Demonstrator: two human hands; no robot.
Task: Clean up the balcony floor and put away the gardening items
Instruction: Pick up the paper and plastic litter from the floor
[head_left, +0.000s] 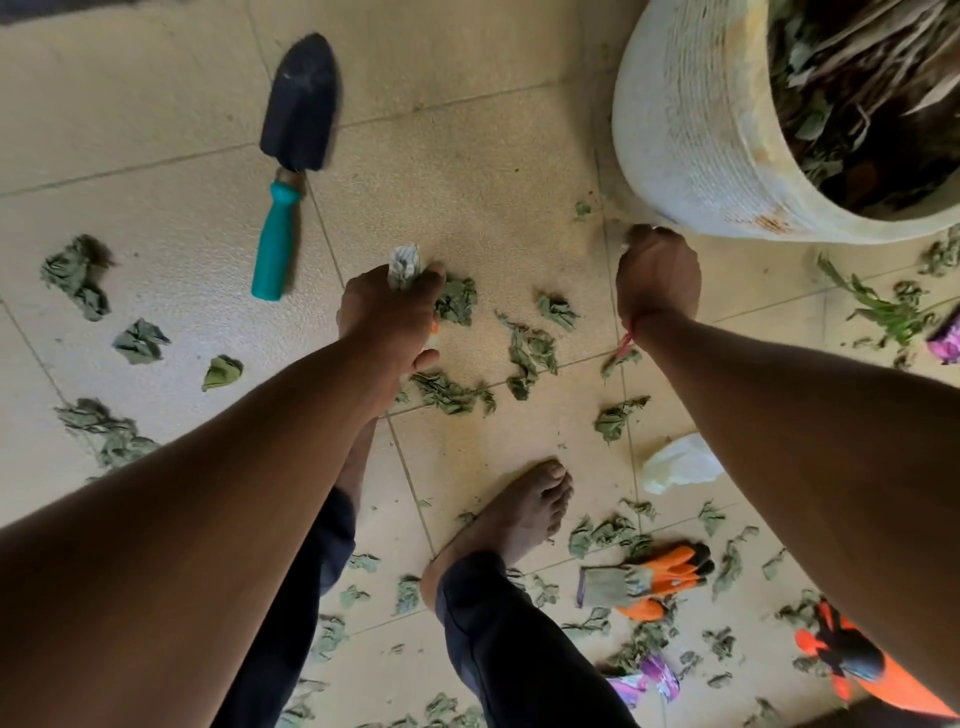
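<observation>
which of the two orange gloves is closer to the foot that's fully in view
The glove with the grey cuff, just beside that foot; the other glove lies farther off at the lower right, partly behind the forearm.

The cream, lightly textured tiled floor fills the whole frame. Its large square tiles are divided by thin dark grout lines that run slantwise, one rising from the left edge toward the upper right and others crossing it down the middle. The tile surface looks speckled and dusty. Soft, even daylight lies over it, casting only faint shadows. A dark strip cuts the upper left corner; what it is cannot be told.
</observation>
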